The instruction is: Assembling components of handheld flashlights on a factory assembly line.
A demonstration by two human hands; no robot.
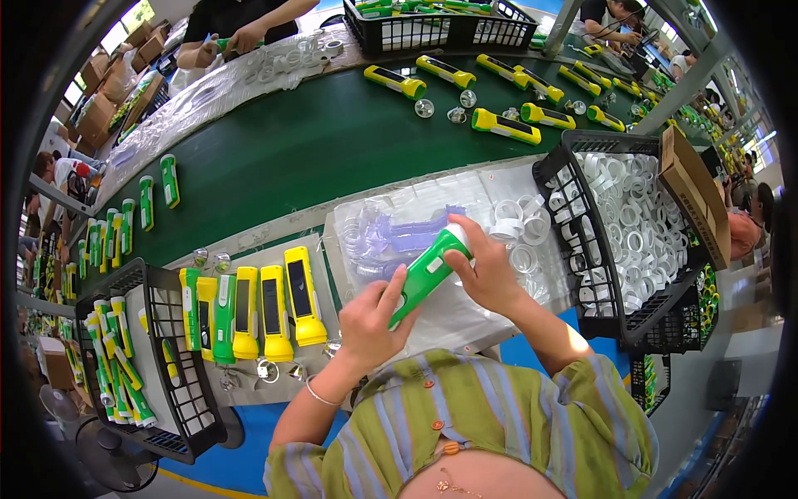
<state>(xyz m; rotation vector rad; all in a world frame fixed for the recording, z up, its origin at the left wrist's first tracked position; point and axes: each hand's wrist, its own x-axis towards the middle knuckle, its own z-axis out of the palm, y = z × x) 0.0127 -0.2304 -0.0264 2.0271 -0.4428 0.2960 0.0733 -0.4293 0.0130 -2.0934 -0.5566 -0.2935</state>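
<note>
A green flashlight point(426, 279) with a white end ring lies tilted between my hands, above a plastic-covered work surface point(449, 320). My left hand point(366, 327) is closed around its lower end. The fingers of my right hand point(490, 279) wrap the white ring at its upper end. Just behind it is a stack of clear lilac plastic pieces point(416, 235). Several loose white rings point(509, 226) lie beyond my right hand. To the left of my left hand stands a row of yellow flashlights point(275, 312) and green flashlights point(224, 316), with shiny reflectors point(268, 371) near them.
A black crate point(611, 283) of white rings stands at right, a cardboard flap point(694, 195) beside it. Another black crate point(187, 407) at left holds flashlights. Yellow flashlights point(505, 126) and green ones point(169, 181) lie on the green conveyor belt point(291, 179). A co-worker's hands point(246, 37) work across it.
</note>
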